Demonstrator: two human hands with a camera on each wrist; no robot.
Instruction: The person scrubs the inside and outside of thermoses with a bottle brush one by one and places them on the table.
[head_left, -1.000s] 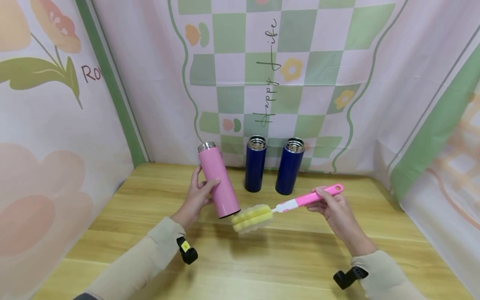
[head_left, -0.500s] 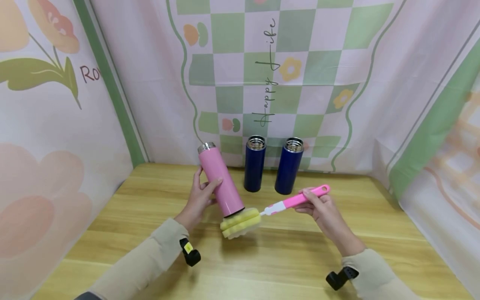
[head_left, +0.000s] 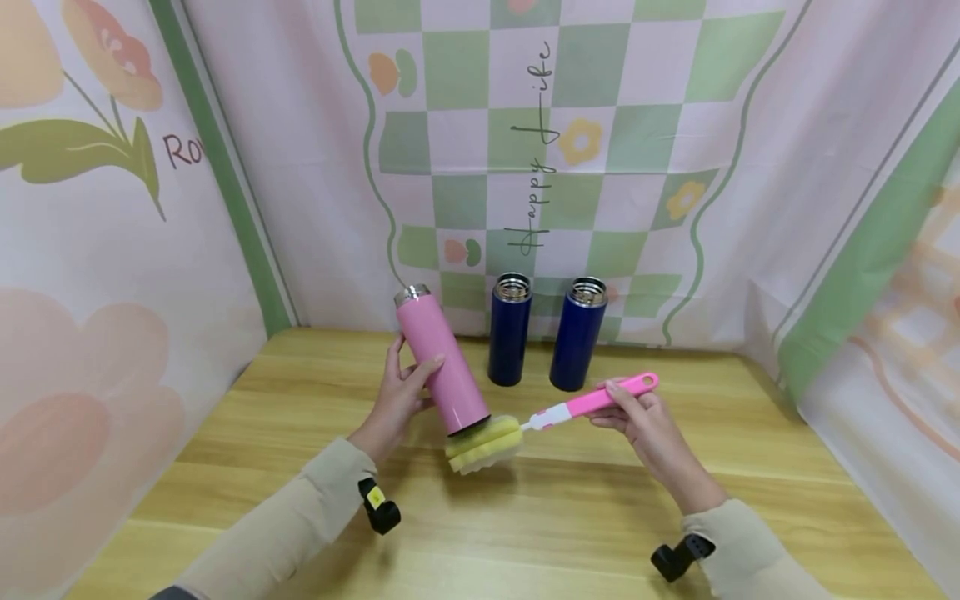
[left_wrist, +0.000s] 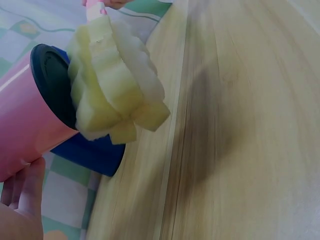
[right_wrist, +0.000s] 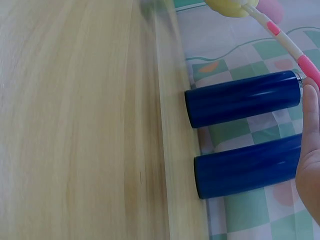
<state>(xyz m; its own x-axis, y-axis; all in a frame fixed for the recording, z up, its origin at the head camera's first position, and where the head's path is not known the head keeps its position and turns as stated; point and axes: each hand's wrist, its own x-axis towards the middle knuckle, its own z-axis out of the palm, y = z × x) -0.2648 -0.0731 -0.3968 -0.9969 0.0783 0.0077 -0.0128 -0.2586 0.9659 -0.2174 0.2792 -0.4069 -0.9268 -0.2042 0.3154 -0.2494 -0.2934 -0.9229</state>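
My left hand (head_left: 396,400) grips a pink bottle (head_left: 442,360) round its middle and holds it tilted above the table, its steel mouth up and away to the left. In my right hand (head_left: 648,429) is a bottle brush, held by its pink handle (head_left: 611,395). The brush's yellow and white sponge head (head_left: 486,446) lies against the bottle's dark base; the left wrist view shows the sponge (left_wrist: 117,85) right at that base (left_wrist: 52,85). In the right wrist view the brush handle (right_wrist: 285,42) runs to the fingers.
Two dark blue bottles, a left one (head_left: 509,333) and a right one (head_left: 577,337), stand uncapped and upright near the back of the wooden table (head_left: 525,542). Behind them hangs a checkered cloth (head_left: 585,200).
The brush has moved left, bringing its sponge from beside the bottle's base to under it. The pink bottle tilts slightly more. Over the last half second there is only a small shift of the sponge.
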